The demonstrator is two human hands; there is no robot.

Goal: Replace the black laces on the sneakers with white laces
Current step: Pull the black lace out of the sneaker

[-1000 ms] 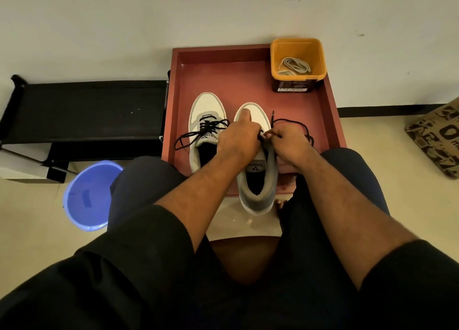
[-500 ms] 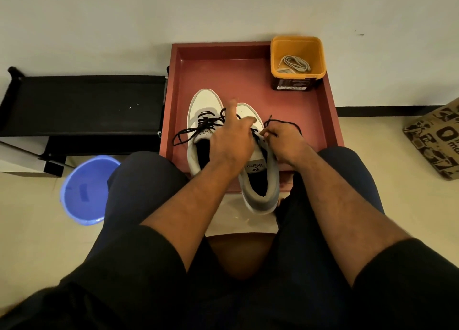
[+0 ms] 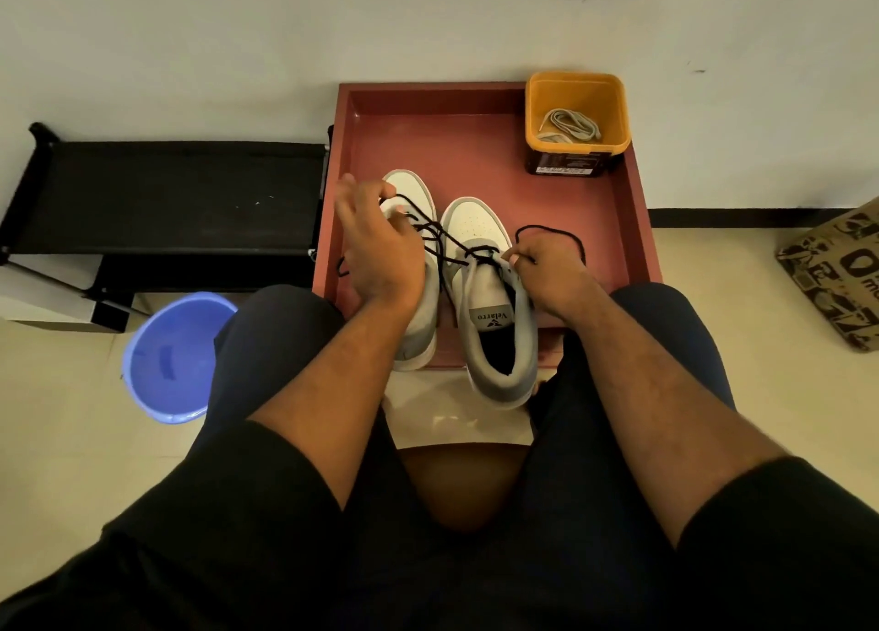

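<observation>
Unlacing the right-hand sneaker (image 3: 494, 297), standing upright in the red tray (image 3: 475, 155) with its heel jutting over the near rim. Left sneaker (image 3: 418, 269) sitting just beside it, partly hidden behind the left hand (image 3: 376, 245).

Left hand pulling a strand of the black lace (image 3: 447, 238) up and away to the left, fingers curled with the cord running through them; the exact pinch hidden by the knuckles. Right hand (image 3: 547, 274) pinching the other strand at the upper eyelets, thumb and forefinger closed on it, a slack loop arcing behind the knuckles.

Judging the lace to be light, limp and thin, likely dragging through each eyelet rather than sliding free. Best taking hold close to the eyelet and drawing out one crossing at a time, steadying the soft, light shoe by its collar.

White laces (image 3: 571, 126) lying coiled in the yellow tub (image 3: 537, 107) at the tray's far right corner, well apart from both hands, untouched.
</observation>
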